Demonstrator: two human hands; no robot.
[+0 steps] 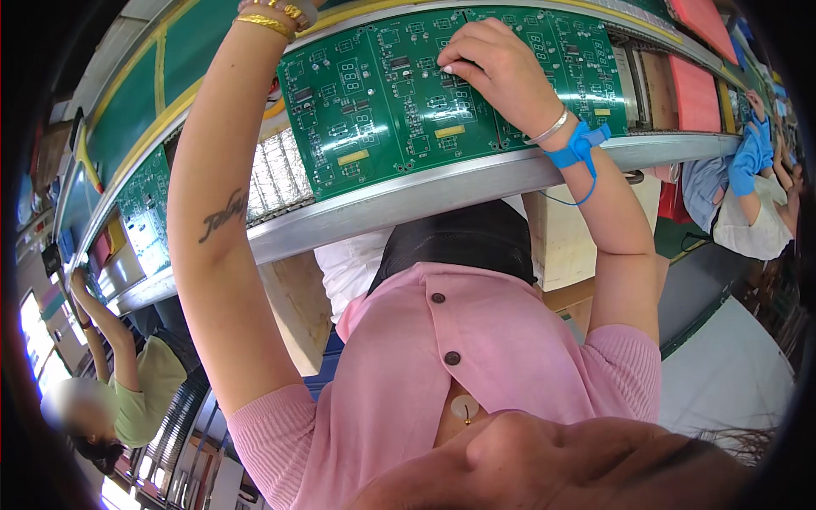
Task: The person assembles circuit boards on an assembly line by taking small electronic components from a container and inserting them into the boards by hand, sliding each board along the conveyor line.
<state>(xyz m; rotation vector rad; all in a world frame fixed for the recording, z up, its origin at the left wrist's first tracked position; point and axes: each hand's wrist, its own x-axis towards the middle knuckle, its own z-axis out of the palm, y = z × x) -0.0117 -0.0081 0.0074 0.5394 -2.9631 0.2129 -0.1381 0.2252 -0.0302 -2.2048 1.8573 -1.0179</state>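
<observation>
The right hand (501,72) is working over a green circuit-board panel (421,110).
The panel is lying along a metal rail (425,193), partly beneath that hand. Dark chips (399,62) and yellow blocks (353,157) are already sitting on it, while white digit outlines (348,76) are looking bare, so the work is apparently standing part-done; how much is remaining, I cannot tell. The right grip is looking narrow, fingers curling toward the thumb, but whether it is closing on a small part I cannot tell. The left hand is lying beyond the upper edge, only gold bracelets (265,22) at its wrist showing, so its grip is escaping view. Glare is washing over the panel's lower portion.
</observation>
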